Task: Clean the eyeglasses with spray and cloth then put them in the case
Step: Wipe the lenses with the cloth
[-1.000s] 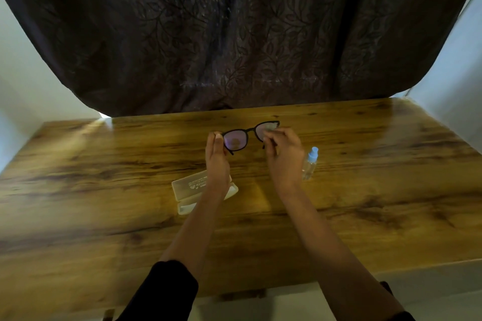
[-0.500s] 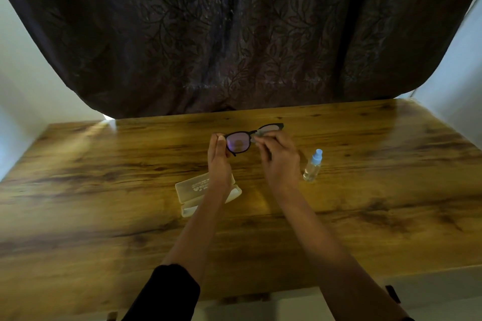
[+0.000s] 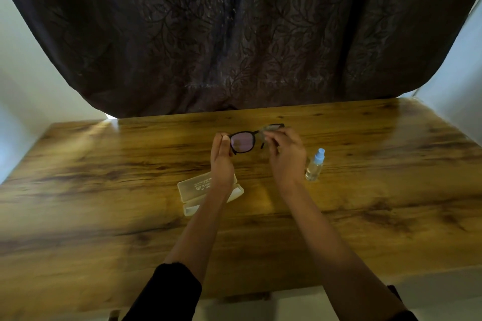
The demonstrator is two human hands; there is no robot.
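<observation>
Black-framed eyeglasses are held in the air above the middle of a wooden table, the wiping stage of the job apparently under way. The left hand pinches the frame's left end between thumb and closed fingers, while the right hand presses a small pale cloth around the far lens, fingers curled and pinched on the fabric. The lens nearer the left hand stays bare, showing a faint pink-violet sheen.

By this reading, spraying is likely done and rubbing is partway; whether both lenses are finished cannot be told, and casing the glasses remains.

The spray bottle, clear plastic with a light blue cap, stands upright just beside the right wrist. The case, a pale, hard-looking oblong with rounded corners and small print on its lid, lies open on the table beneath the left forearm. The tabletop is glossy, with a warm, streaked grain. Behind hangs a dark curtain embossed with leaves.
</observation>
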